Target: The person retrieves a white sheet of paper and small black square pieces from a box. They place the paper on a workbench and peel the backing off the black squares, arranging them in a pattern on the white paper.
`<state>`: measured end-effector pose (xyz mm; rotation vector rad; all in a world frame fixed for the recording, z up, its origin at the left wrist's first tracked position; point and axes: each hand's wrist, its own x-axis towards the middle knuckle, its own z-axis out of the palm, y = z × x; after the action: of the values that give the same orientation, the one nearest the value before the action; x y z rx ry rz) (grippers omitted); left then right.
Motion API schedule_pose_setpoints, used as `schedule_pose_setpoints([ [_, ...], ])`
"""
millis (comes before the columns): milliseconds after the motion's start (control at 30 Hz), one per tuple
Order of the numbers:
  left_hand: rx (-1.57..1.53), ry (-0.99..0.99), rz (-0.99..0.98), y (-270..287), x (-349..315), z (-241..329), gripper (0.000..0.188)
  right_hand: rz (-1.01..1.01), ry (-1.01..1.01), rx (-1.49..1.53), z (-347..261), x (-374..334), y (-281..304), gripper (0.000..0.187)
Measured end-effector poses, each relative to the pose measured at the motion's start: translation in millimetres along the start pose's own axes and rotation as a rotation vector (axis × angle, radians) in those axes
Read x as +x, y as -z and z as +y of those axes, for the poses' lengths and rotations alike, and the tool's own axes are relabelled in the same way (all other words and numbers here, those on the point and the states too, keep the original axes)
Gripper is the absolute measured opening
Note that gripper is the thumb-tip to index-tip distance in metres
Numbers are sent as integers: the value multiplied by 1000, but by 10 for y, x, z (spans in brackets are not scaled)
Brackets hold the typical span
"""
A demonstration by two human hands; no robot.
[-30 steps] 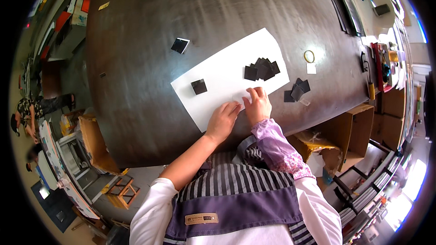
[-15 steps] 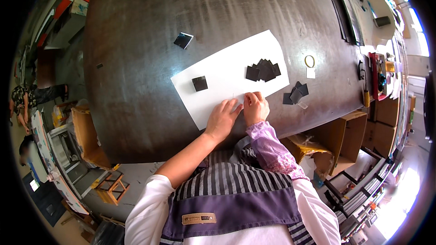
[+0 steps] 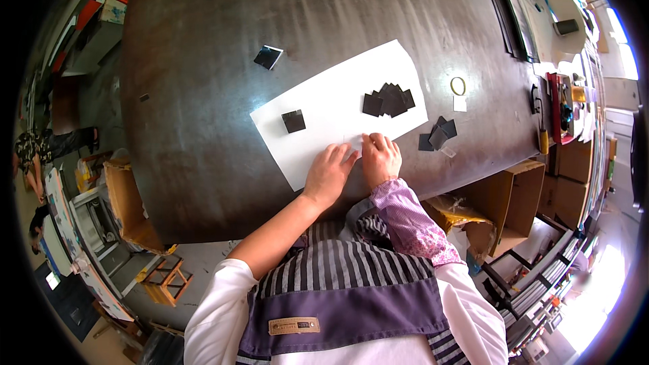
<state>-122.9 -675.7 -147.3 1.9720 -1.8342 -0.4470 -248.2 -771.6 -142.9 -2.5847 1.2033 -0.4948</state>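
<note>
A white sheet of paper (image 3: 324, 108) lies at a slant on the dark table. My left hand (image 3: 328, 174) rests on its near edge, fingers lying on the paper and thumb apart from them. Close beside it, my right hand (image 3: 381, 161) is closed, its thumb and fingertips pressed together at the paper; whatever they hold is too small to make out. On the sheet, a single black square piece (image 3: 293, 121) lies left of the hands, and a fanned group of black squares (image 3: 387, 100) lies beyond my right hand.
More dark squares (image 3: 438, 134) lie right of the sheet, near a small white card (image 3: 460, 103) and a yellowish ring (image 3: 458, 86). A shiny dark square (image 3: 268, 57) lies beyond the sheet. Cardboard boxes (image 3: 526, 192) stand by the table's near right edge. Another person (image 3: 32, 155) is far left.
The whole view has shifted slightly. Both hands stay at the same part of the paper, with only a slight movement of the fingers; the squares have kept their arrangement.
</note>
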Motion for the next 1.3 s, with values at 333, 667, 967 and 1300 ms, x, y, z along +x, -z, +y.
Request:
schedule_pose_setpoints([
  [333,15,-10,13,-16,-20,-17,37,-39,-40,88,26,-69,-52,8],
  [667,16,-21,27,15,-29,3,38,22,7,35,75,-66,-116,20],
  [967,4,17,-1,-17,-31,28,42,-41,56,-79,40,-160,-42,21],
  [1300,39,-5,-14,-35,-40,20,46,-38,65,-82,27,-103,-47,23],
])
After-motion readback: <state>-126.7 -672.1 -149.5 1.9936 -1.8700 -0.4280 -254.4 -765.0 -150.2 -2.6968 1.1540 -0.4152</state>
